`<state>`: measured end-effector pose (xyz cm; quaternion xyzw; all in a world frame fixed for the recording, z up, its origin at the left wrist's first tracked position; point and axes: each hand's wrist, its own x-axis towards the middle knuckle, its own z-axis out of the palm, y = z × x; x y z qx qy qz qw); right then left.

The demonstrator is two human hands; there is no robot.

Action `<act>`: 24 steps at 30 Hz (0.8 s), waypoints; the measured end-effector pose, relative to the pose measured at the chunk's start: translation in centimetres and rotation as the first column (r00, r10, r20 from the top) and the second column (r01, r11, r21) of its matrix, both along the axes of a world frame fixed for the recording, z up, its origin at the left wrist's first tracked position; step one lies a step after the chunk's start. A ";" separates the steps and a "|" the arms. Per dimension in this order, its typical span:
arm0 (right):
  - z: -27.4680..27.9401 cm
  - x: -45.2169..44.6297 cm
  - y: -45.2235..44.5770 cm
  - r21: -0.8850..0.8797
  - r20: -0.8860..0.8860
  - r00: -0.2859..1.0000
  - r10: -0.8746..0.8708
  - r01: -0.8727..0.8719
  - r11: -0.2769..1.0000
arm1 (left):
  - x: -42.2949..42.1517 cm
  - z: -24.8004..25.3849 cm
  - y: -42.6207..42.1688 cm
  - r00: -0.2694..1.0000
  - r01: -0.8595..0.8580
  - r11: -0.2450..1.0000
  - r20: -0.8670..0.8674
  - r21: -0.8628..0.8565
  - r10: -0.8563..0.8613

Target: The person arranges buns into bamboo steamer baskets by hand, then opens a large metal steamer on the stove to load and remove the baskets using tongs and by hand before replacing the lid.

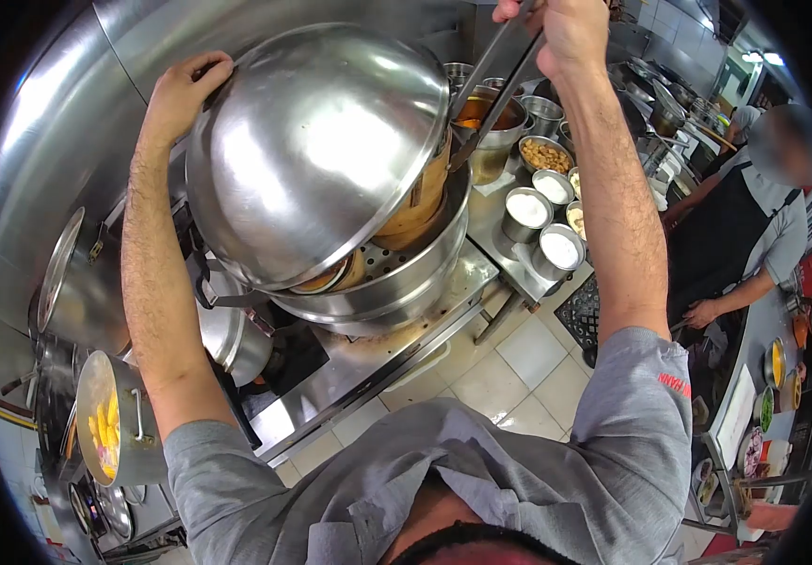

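Observation:
A large domed steel lid (pixel 316 151) is tilted over a wide steel steamer pot (pixel 368 306). My left hand (pixel 184 94) is at the lid's upper left edge, its fingers bent over the rim. My right hand (pixel 561 33), at the top right, is closed round the handles of long metal tongs (pixel 495 104). The tongs' tips reach down beside a bamboo steamer (pixel 415 212) that stands inside the pot, partly under the lid. Lower down, the rim of another bamboo basket (pixel 335 275) shows beneath the lid's edge.
Right of the steamer stand a pot of orange liquid (pixel 500 141), a bowl of brown pieces (pixel 545 153) and tins of white contents (pixel 526 209). A pot with yellow food (pixel 109 424) is at lower left. A co-worker (pixel 745 217) in a black apron stands at right.

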<state>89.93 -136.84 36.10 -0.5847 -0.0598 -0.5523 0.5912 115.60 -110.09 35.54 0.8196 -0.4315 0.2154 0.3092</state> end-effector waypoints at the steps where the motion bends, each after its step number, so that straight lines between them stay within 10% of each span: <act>1: 0.0 -0.4 -0.5 0.019 0.043 0.999 -0.008 0.007 1.000 | -0.6 0.0 -0.3 1.000 0.008 1.000 0.027 0.004 -0.008; 8: -1.5 -6.1 -6.1 0.117 0.313 0.950 0.002 -0.041 0.992 | -2.3 -0.4 -2.2 0.994 0.045 0.992 0.093 0.115 -0.056; 24: -9.5 -9.6 -6.4 0.304 0.274 0.942 -0.196 0.108 0.946 | -2.8 -3.2 -7.5 0.980 0.156 0.935 0.069 0.320 -0.188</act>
